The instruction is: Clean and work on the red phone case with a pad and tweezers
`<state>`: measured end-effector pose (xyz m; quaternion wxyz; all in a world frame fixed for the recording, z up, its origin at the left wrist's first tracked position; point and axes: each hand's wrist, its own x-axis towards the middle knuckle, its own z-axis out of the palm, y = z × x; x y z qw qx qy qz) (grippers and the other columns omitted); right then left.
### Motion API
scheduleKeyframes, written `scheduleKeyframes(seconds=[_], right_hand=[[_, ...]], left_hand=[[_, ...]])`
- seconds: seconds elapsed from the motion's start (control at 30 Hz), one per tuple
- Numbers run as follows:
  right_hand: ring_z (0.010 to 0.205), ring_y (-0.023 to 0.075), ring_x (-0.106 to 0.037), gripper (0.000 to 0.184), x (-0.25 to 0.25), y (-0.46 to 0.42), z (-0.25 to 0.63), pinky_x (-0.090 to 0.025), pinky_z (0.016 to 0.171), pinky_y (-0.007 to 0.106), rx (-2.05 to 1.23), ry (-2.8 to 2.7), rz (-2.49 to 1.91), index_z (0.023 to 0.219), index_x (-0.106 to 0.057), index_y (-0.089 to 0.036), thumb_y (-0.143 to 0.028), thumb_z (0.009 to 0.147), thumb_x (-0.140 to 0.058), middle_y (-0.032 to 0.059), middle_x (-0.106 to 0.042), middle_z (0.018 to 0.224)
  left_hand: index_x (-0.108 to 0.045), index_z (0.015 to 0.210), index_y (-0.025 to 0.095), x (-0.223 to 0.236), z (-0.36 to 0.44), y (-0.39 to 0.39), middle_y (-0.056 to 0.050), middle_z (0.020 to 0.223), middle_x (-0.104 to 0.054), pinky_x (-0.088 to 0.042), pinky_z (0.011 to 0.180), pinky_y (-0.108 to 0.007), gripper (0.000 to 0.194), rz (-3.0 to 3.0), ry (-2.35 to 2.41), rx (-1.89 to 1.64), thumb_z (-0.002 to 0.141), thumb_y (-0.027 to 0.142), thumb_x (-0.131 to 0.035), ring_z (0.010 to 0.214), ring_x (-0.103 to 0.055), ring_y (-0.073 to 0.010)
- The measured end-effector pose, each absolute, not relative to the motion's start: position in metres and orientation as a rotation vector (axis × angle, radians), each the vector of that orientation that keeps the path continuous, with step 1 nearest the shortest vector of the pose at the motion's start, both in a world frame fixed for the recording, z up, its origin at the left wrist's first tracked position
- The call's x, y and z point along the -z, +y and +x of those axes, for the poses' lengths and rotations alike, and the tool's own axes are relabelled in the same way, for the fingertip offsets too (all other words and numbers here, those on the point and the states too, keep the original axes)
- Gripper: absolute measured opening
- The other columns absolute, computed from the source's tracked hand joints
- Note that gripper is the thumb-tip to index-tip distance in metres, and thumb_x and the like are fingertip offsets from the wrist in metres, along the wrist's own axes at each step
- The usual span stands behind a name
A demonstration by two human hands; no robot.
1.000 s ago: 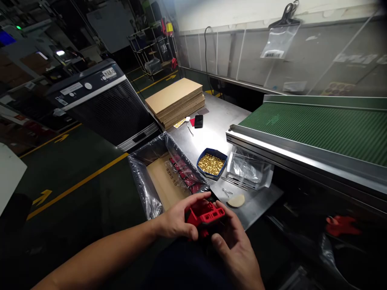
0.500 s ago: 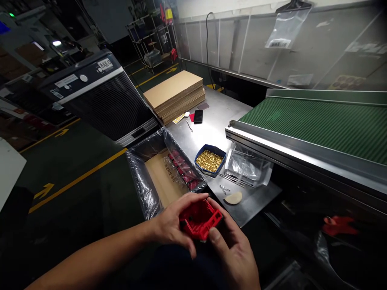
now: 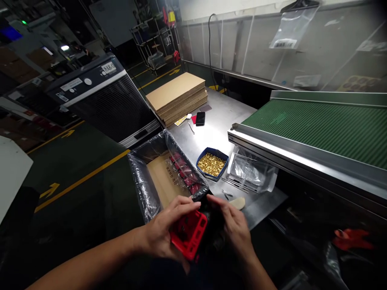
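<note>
My left hand (image 3: 165, 233) grips a red plastic part (image 3: 190, 235), tilted on edge just below the table's near corner. My right hand (image 3: 234, 225) is beside it on the right, fingers curled over a dark area next to the part; whether it holds anything I cannot tell. Just beyond my hands stands a plastic-lined cardboard box (image 3: 157, 177) with a row of red parts (image 3: 184, 175) along its right wall. A blue tray of small brass pieces (image 3: 211, 164) sits on the steel table (image 3: 211, 133).
A clear plastic bin (image 3: 250, 173), a beige pad (image 3: 238, 202) and small metal pins lie near the table edge. A green conveyor belt (image 3: 317, 129) runs on the right. Flat cardboard sheets (image 3: 178, 96) and a phone (image 3: 200, 118) lie farther back. A grey machine (image 3: 102, 104) stands left.
The red part has turned from lying flat to standing on edge and shifted left into my left hand. My right hand has moved off the part to its right side.
</note>
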<state>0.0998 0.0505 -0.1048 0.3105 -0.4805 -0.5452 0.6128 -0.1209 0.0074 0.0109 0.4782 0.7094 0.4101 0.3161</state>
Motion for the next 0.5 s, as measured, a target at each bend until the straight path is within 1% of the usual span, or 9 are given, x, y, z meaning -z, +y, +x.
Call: scheduleKeyframes(seconds=[0.03,0.07,0.1,0.13,0.2,0.27,0.33,0.43,0.5], right_hand=[[0.114,0.0209,-0.061,0.055,0.129,0.062,0.101,-0.049,0.103,0.039,-1.497,-1.474,-1.451,0.12,-0.064,-0.017,-0.053,0.099,-0.028,0.0102,-0.066,0.123],[0.114,0.0252,-0.06,0.054,0.153,0.073,0.103,-0.047,0.104,0.044,-1.389,-1.494,-1.588,0.119,-0.063,-0.012,-0.052,0.096,-0.035,0.015,-0.065,0.121],[0.113,0.0285,-0.057,0.051,0.176,0.083,0.105,-0.044,0.104,0.047,-1.275,-1.549,-1.7,0.12,-0.062,-0.009,-0.047,0.093,-0.043,0.0175,-0.064,0.119],[0.117,0.0315,-0.052,0.05,0.196,0.09,0.108,-0.04,0.106,0.049,-1.167,-1.618,-1.777,0.122,-0.061,-0.007,-0.043,0.09,-0.049,0.0192,-0.062,0.12],[0.118,0.036,-0.045,0.051,0.225,0.099,0.114,-0.037,0.102,0.053,-0.975,-1.787,-1.881,0.127,-0.058,-0.008,-0.037,0.085,-0.055,0.0211,-0.056,0.123],[0.114,0.0363,-0.044,0.045,0.241,0.101,0.119,-0.036,0.095,0.052,-0.824,-1.962,-1.929,0.123,-0.061,-0.011,-0.034,0.085,-0.056,0.0203,-0.055,0.121],[0.107,0.0333,-0.044,0.033,0.249,0.103,0.121,-0.035,0.089,0.047,-0.712,-2.106,-1.946,0.112,-0.065,-0.013,-0.032,0.087,-0.054,0.0175,-0.056,0.115],[0.102,0.0304,-0.045,0.026,0.252,0.108,0.12,-0.033,0.083,0.043,-0.587,-2.237,-1.966,0.1,-0.065,-0.012,-0.029,0.09,-0.049,0.0149,-0.057,0.106],[0.104,0.0299,-0.045,0.028,0.251,0.113,0.116,-0.032,0.084,0.042,-0.522,-2.28,-1.961,0.103,-0.064,-0.012,-0.031,0.091,-0.047,0.0142,-0.058,0.106]], left_hand=[[-0.036,0.15,0.03,-0.012,-0.122,0.006,-0.015,0.131,-0.045,-0.04,0.11,-0.047,0.112,1.704,1.029,-0.765,0.055,0.05,-0.092,0.124,-0.046,-0.0343],[-0.036,0.15,0.03,-0.013,-0.123,0.004,-0.015,0.13,-0.044,-0.041,0.109,-0.046,0.113,1.67,1.062,-0.753,0.055,0.051,-0.092,0.123,-0.046,-0.0335],[-0.036,0.15,0.031,-0.014,-0.123,0.001,-0.014,0.13,-0.044,-0.041,0.108,-0.045,0.112,1.629,1.093,-0.739,0.054,0.051,-0.092,0.121,-0.047,-0.0326],[-0.037,0.149,0.032,-0.015,-0.124,-0.002,-0.013,0.129,-0.044,-0.041,0.107,-0.045,0.112,1.577,1.124,-0.728,0.054,0.052,-0.092,0.12,-0.047,-0.0317],[-0.04,0.146,0.032,-0.015,-0.124,-0.01,-0.011,0.127,-0.043,-0.04,0.106,-0.044,0.106,1.447,1.176,-0.729,0.055,0.055,-0.091,0.118,-0.047,-0.0306],[-0.043,0.144,0.029,-0.014,-0.124,-0.017,-0.011,0.128,-0.042,-0.04,0.105,-0.044,0.101,1.313,1.206,-0.744,0.059,0.061,-0.086,0.119,-0.046,-0.0311],[-0.043,0.143,0.027,-0.012,-0.125,-0.024,-0.012,0.131,-0.041,-0.041,0.104,-0.044,0.099,1.199,1.218,-0.752,0.061,0.065,-0.083,0.119,-0.047,-0.0316],[-0.042,0.143,0.026,-0.009,-0.13,-0.031,-0.013,0.137,-0.039,-0.042,0.103,-0.043,0.094,1.063,1.225,-0.769,0.064,0.055,-0.083,0.12,-0.049,-0.0322],[-0.041,0.144,0.026,-0.008,-0.134,-0.033,-0.013,0.139,-0.041,-0.045,0.102,-0.041,0.091,0.968,1.189,-0.805,0.065,0.046,-0.082,0.121,-0.051,-0.0318]])
